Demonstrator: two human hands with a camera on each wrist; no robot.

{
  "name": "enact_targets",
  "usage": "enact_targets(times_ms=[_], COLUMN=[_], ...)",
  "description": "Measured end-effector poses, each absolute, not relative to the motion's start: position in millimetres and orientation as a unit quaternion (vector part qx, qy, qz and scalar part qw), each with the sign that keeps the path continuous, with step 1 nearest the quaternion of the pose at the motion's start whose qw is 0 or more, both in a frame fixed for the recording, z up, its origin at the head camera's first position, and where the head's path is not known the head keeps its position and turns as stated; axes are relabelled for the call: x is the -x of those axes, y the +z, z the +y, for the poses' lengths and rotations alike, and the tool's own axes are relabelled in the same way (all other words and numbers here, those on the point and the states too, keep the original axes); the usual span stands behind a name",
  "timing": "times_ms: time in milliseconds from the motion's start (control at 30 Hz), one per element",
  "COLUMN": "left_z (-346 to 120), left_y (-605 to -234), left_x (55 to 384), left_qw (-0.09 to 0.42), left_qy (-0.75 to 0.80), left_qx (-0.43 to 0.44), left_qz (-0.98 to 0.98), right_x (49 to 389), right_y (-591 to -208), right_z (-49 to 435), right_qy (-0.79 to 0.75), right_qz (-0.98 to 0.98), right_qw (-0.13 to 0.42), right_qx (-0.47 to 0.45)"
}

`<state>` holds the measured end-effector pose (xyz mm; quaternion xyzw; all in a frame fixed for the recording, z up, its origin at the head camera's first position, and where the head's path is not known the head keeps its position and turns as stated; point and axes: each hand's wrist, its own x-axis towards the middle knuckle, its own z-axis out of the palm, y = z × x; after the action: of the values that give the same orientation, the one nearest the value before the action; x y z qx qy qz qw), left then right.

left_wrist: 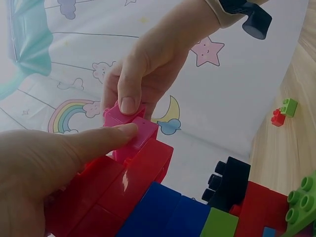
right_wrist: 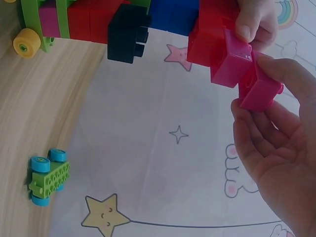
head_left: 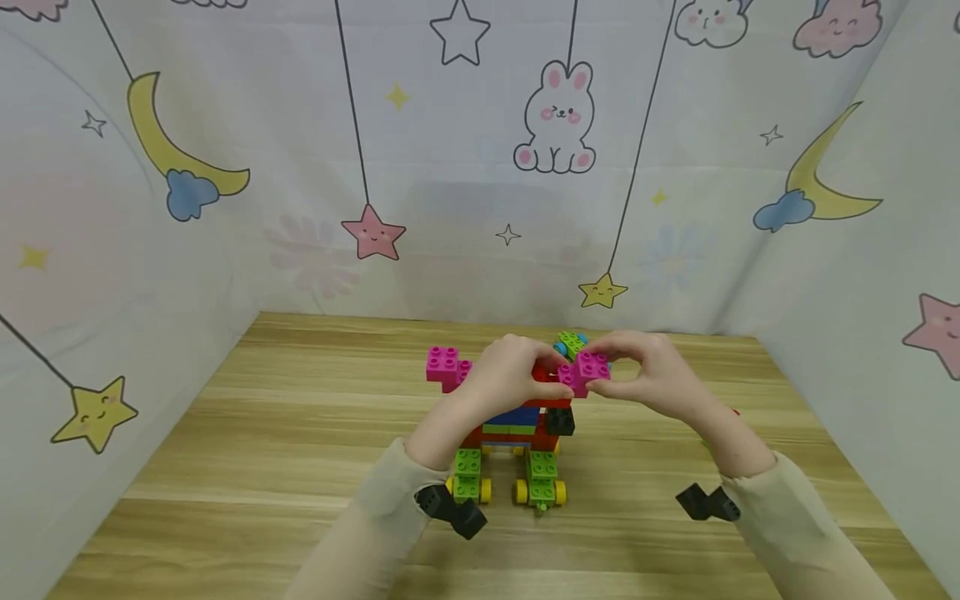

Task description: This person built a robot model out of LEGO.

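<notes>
A brick build on wheels stands on the table, with red bricks (left_wrist: pixel 145 168) at its top and blue bricks (head_left: pixel 517 416) under them. At its right end, two pink bricks (right_wrist: pixel 229 61) are joined in a step. My left hand (head_left: pixel 506 379) is at the top of the build, its thumb lying on the inner pink brick; its other fingers are mostly hidden. My right hand (head_left: pixel 660 375) pinches the outer pink brick (right_wrist: pixel 260 88) between thumb and fingers. More pink bricks (head_left: pixel 444 364) stick out at the left end. A black brick (head_left: pixel 559 421) juts from the right side.
Behind the hands sits a small green wheeled base (right_wrist: pixel 51 177) with blue wheels. A red brick (left_wrist: pixel 278 117) and a green brick (left_wrist: pixel 289 107) lie together on the wooden table (head_left: pixel 300 467). A printed cloth (head_left: pixel 465 192) encloses the back and sides.
</notes>
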<state>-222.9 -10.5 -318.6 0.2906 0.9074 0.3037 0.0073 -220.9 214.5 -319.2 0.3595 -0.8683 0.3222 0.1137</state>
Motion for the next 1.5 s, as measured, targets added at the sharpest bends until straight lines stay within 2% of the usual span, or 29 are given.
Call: enact_targets(times_ms=[667, 1000, 1500], left_z=[-11.1, -10.9, -10.9], left_y=[-318.7, -319.0, -318.5], left_x=[221.6, 222.1, 220.7], left_qw=[-0.007, -0.009, -0.014], left_qy=[0.294, 0.289, 0.282], left_qx=[-0.301, -0.309, -0.315], left_qz=[0.907, 0.906, 0.906], right_x=[222.3, 224.3, 221.1], right_y=[-310.0, -310.1, -309.0], right_z=[212.8, 215.2, 212.5], right_qy=[0.284, 0.312, 0.264], right_qz=[-0.881, -0.879, -0.884], right_qw=[0.094, 0.051, 0.100], right_qx=[-0.367, -0.356, -0.373])
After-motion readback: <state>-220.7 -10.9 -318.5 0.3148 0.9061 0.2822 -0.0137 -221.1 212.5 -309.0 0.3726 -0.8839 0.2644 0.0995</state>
